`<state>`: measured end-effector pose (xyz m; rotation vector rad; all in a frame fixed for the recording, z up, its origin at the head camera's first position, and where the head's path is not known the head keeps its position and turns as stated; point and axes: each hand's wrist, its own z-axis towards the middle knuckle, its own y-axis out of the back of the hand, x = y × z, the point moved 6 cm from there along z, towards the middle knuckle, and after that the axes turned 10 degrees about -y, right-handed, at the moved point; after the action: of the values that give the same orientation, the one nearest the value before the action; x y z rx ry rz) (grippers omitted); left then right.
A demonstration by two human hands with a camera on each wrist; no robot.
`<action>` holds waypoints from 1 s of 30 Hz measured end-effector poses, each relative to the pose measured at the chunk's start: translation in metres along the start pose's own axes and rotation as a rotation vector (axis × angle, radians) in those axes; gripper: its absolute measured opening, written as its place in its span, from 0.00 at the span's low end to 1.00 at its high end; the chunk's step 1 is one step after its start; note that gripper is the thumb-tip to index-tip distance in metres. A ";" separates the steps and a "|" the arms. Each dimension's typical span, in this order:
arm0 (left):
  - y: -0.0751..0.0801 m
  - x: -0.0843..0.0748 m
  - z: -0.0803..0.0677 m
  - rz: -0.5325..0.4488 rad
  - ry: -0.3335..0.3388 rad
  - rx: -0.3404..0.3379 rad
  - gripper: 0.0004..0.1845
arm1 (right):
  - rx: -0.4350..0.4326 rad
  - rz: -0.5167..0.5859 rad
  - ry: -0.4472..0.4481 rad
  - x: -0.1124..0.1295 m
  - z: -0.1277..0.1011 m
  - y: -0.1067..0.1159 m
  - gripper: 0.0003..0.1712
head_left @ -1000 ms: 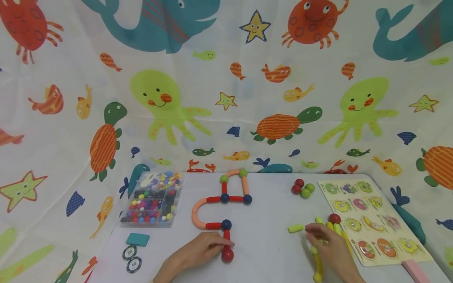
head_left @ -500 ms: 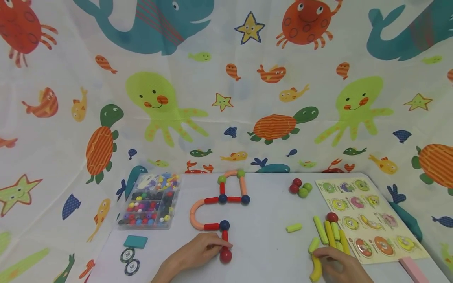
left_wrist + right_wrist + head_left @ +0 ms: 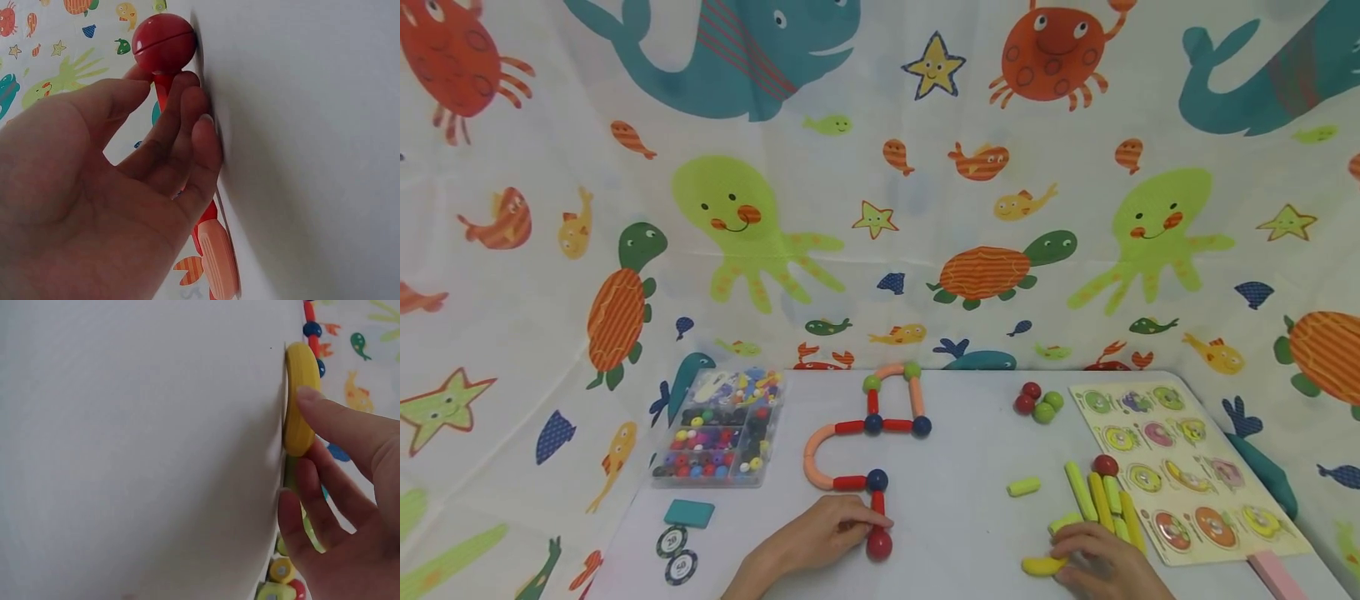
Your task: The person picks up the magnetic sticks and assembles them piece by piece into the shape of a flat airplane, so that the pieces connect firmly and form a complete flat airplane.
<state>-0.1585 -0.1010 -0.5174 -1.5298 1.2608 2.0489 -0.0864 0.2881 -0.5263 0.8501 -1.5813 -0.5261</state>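
My left hand (image 3: 823,533) pinches a short red rod (image 3: 877,502) just above a red ball (image 3: 879,545); the left wrist view shows thumb and fingertips close under that ball (image 3: 164,44). The rod runs up to a dark blue ball (image 3: 877,480), part of a chain of red rods, curved peach rods (image 3: 811,457) and blue and green balls. At the right, my right hand (image 3: 1105,557) grips a curved yellow rod (image 3: 1042,567) lying on the table; in the right wrist view the thumb lies on this yellow rod (image 3: 300,419).
Several yellow and lime rods (image 3: 1078,492) and a red ball (image 3: 1105,465) lie beyond the right hand, beside a wooden puzzle board (image 3: 1150,450). Red and green balls (image 3: 1043,412) sit farther back. A bead box (image 3: 715,433), teal block (image 3: 688,513) and chips (image 3: 681,567) lie left.
My right hand has left the short lime rod, come nearer the front edge, and taken the curved yellow rod, which has turned and shifted left. The left hand stays put.
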 end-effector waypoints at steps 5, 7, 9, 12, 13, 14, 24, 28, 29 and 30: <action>0.000 -0.001 -0.001 0.010 -0.015 -0.002 0.14 | 0.006 0.006 0.035 0.006 0.005 -0.005 0.12; 0.000 -0.001 -0.002 0.009 -0.017 -0.002 0.14 | 0.017 0.003 0.043 0.009 0.007 -0.007 0.13; 0.000 0.000 -0.002 0.005 -0.016 -0.001 0.14 | 0.037 0.004 0.051 0.011 0.009 -0.010 0.14; -0.001 0.001 -0.002 0.001 -0.012 0.008 0.14 | 0.049 0.004 0.093 0.017 0.012 -0.013 0.13; -0.001 0.001 -0.002 0.004 -0.013 0.011 0.15 | 0.050 0.006 0.106 0.020 0.013 -0.014 0.13; -0.001 0.001 -0.002 0.005 -0.014 0.013 0.15 | 0.047 0.008 0.125 0.023 0.014 -0.015 0.13; -0.001 0.001 -0.002 0.042 -0.014 0.012 0.15 | 0.201 0.125 0.126 0.061 0.035 -0.043 0.14; -0.001 0.000 -0.002 0.059 -0.016 0.016 0.15 | 0.194 0.151 0.266 0.085 0.043 -0.058 0.13; -0.001 0.000 -0.002 0.061 -0.016 0.017 0.15 | 0.190 0.155 0.301 0.090 0.045 -0.061 0.13; -0.001 -0.001 -0.001 0.065 -0.019 0.018 0.15 | 0.193 0.161 0.323 0.095 0.047 -0.065 0.13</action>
<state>-0.1569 -0.1012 -0.5175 -1.4771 1.3350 2.0814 -0.1197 0.1681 -0.5227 0.8933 -1.3999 -0.1134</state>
